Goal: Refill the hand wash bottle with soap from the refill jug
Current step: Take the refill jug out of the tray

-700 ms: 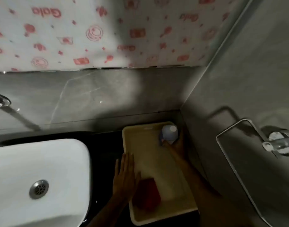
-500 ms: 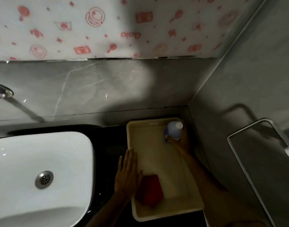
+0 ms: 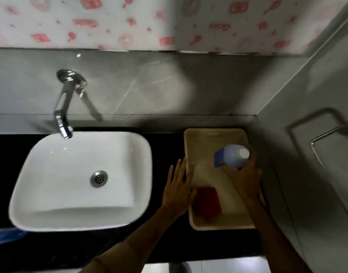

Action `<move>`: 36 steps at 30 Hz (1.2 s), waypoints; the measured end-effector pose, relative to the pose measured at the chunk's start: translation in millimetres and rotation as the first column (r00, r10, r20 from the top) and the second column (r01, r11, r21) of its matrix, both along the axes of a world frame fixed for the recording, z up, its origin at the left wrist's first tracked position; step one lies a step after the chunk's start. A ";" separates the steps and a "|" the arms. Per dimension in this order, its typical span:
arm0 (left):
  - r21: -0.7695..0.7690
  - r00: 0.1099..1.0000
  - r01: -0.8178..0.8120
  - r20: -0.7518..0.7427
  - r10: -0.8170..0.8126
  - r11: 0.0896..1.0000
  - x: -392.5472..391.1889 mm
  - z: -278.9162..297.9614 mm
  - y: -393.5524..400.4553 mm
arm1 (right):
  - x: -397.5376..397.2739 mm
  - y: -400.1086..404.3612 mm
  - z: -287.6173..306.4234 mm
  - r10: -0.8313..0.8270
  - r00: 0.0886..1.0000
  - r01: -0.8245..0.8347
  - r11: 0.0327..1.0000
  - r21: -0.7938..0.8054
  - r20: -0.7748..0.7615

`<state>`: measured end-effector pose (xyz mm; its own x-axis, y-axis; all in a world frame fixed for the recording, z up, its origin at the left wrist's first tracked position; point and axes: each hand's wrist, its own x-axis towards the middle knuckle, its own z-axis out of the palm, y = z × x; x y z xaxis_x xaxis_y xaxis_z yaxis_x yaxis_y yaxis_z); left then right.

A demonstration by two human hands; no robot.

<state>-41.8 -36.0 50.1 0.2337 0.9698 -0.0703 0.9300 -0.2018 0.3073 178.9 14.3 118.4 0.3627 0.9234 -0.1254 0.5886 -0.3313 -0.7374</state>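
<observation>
Right hand (image 3: 245, 177) is gripping one pale blue bottle (image 3: 233, 156) with white cap, blurred, label unreadable, at the far right of the cream tray (image 3: 214, 133). Left hand (image 3: 179, 189) is lying flat, fingers extended, on the tray's left rim. One red item (image 3: 207, 200), indistinct, is sitting in the tray's near end.

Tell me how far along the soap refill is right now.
Barely started. Nothing poured yet. In hand: the right hand grips the capped blue bottle inside the cream tray; the left hand rests flat on the tray's edge. Left: uncapping, pouring, recapping.
</observation>
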 end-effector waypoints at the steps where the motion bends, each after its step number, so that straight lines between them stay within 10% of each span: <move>1: -0.008 0.996 0.001 0.088 -0.001 1.000 -10.7 7.4 -8.3 | -15.3 -19.4 9.2 0.009 1.000 -0.009 1.000 0.029 0.004; 6: 0.107 0.982 -0.089 0.173 0.070 0.990 -103.3 10.2 -97.9 | -105.7 -121.7 28.5 0.064 0.996 -0.069 0.993 0.093 0.058; 14: 0.003 0.978 -0.187 -0.093 0.187 0.982 -264.7 -10.0 -198.1 | -235.5 -242.8 -21.1 0.155 0.988 -0.155 0.985 -0.081 0.003; 26: -0.048 0.989 -0.138 -0.065 0.135 0.989 -286.5 -7.6 -204.8 | -308.2 -259.5 -56.3 0.179 0.981 -0.171 0.980 -0.103 0.073; 36: 0.072 0.933 -0.236 0.294 0.206 0.969 -333.3 -25.8 -285.0 | -314.3 -312.0 -74.1 -0.027 0.999 0.018 0.964 -0.265 -0.029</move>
